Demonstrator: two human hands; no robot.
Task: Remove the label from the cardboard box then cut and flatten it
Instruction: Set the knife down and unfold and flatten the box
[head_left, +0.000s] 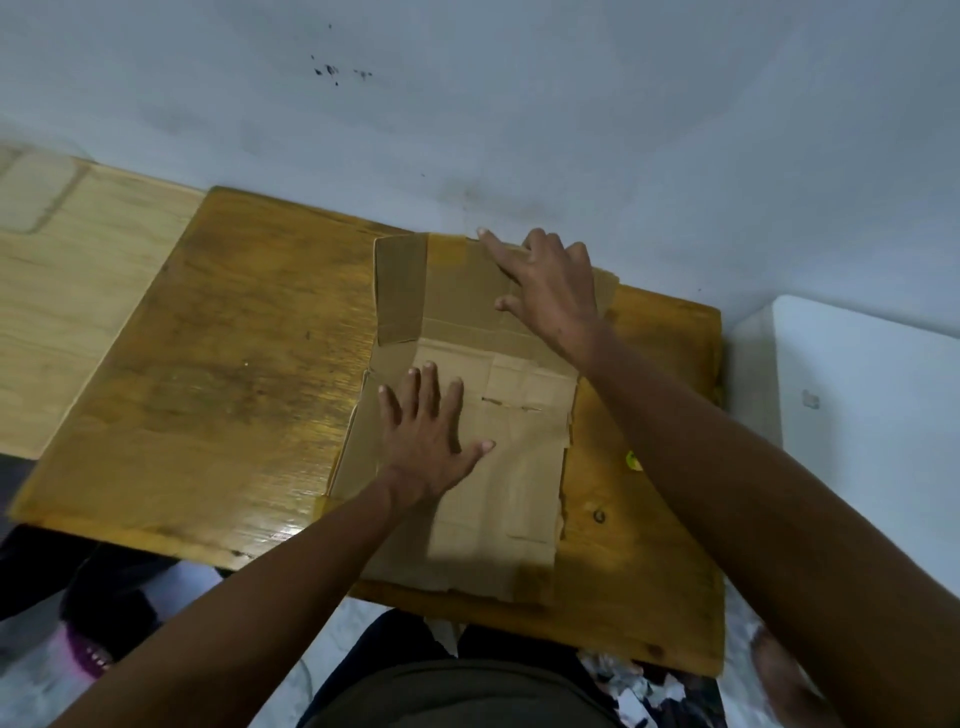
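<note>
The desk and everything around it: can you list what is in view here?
Cardboard box: one, brown, opened out flat on the table, right of centre, its near edge past the table's front edge.
Table: one, glossy yellow-brown wood, against the wall.
Wall: pale blue-grey, with a few dark specks.
Board: one, pale wood, left of the table.
White object: one, right of the table; I cannot tell what it is.
Yellow thing: one, small, on the table right of the box, partly hidden by the right arm.
Left hand: fingers spread, flat on the box.
Right hand: pressing the box's far end.
</note>
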